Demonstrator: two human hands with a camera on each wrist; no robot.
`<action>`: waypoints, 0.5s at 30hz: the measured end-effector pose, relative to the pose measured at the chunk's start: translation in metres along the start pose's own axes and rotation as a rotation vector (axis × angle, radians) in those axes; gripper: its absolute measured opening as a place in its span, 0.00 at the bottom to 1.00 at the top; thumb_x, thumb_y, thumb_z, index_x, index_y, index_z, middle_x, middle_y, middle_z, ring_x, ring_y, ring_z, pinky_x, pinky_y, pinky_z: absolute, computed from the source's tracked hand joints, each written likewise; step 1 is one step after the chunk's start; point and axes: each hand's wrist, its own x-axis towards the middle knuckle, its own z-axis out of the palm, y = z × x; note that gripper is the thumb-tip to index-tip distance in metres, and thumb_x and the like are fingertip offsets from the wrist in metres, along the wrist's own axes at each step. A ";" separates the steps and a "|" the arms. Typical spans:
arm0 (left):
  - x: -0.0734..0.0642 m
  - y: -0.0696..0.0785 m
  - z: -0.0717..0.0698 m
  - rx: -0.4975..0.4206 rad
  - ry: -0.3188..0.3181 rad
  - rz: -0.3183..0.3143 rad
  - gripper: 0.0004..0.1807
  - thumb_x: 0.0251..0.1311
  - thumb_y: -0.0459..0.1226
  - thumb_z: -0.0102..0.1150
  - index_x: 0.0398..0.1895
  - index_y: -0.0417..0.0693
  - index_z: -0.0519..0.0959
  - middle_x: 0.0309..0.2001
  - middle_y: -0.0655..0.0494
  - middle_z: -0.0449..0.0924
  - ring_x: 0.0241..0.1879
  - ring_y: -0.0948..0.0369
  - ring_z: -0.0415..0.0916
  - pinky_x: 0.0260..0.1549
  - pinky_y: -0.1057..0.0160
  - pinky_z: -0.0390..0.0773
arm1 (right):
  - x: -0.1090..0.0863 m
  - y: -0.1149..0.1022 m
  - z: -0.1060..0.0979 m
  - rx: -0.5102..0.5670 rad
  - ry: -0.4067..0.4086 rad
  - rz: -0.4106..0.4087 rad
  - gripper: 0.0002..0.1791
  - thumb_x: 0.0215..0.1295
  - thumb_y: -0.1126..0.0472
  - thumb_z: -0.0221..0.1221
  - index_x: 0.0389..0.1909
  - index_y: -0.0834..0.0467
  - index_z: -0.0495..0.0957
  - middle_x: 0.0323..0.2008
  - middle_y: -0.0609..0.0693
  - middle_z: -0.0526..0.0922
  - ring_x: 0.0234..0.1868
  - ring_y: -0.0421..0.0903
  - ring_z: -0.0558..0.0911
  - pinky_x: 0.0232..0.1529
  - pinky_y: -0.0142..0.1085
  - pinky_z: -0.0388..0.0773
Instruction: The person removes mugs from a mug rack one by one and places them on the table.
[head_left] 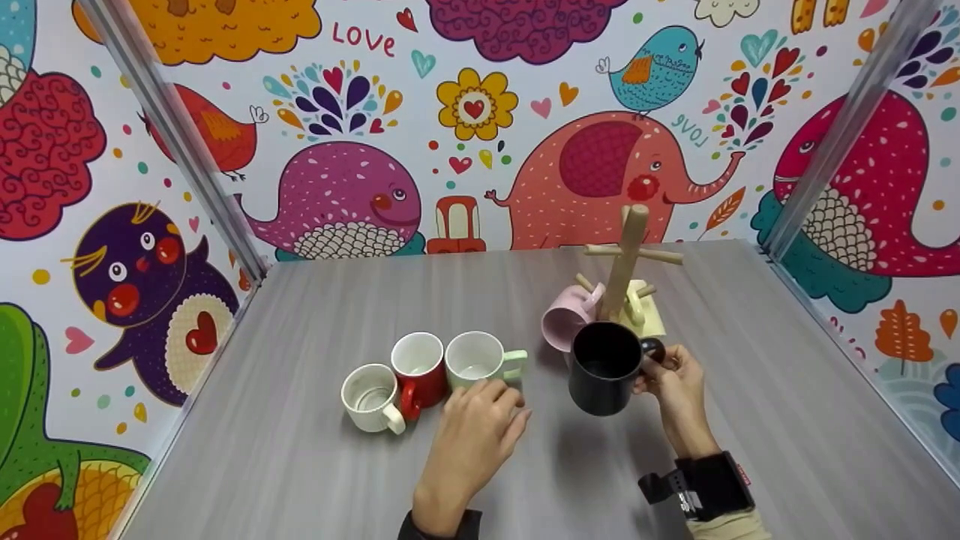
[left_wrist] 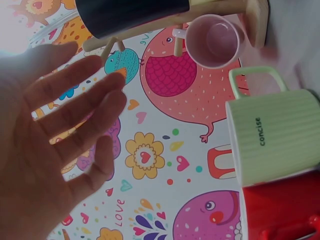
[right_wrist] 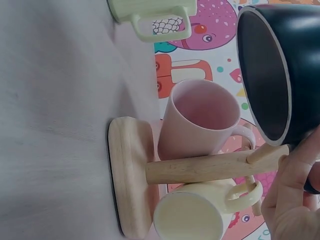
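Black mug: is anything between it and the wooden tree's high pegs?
Nothing visible stands between the black mug and the upper pegs of the wooden mug tree; the pink mug and yellow mug hang lower.

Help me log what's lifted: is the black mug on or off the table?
Off: the right hand holds the black mug by its handle, and the right wrist view shows it above the table.
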 end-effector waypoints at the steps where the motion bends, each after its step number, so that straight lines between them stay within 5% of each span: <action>1: 0.000 0.000 0.000 -0.003 0.001 0.000 0.04 0.56 0.37 0.71 0.30 0.48 0.84 0.31 0.61 0.80 0.33 0.60 0.78 0.32 0.60 0.75 | 0.000 0.000 0.000 0.005 0.001 0.001 0.11 0.66 0.81 0.52 0.32 0.65 0.63 0.26 0.51 0.72 0.16 0.40 0.75 0.20 0.29 0.76; 15: 0.002 -0.002 0.003 -0.028 -0.036 -0.067 0.13 0.57 0.39 0.72 0.44 0.45 0.83 0.42 0.54 0.83 0.42 0.56 0.81 0.38 0.56 0.79 | -0.005 -0.007 0.007 0.020 -0.018 -0.008 0.10 0.66 0.80 0.53 0.31 0.65 0.65 0.25 0.50 0.73 0.16 0.40 0.75 0.19 0.30 0.76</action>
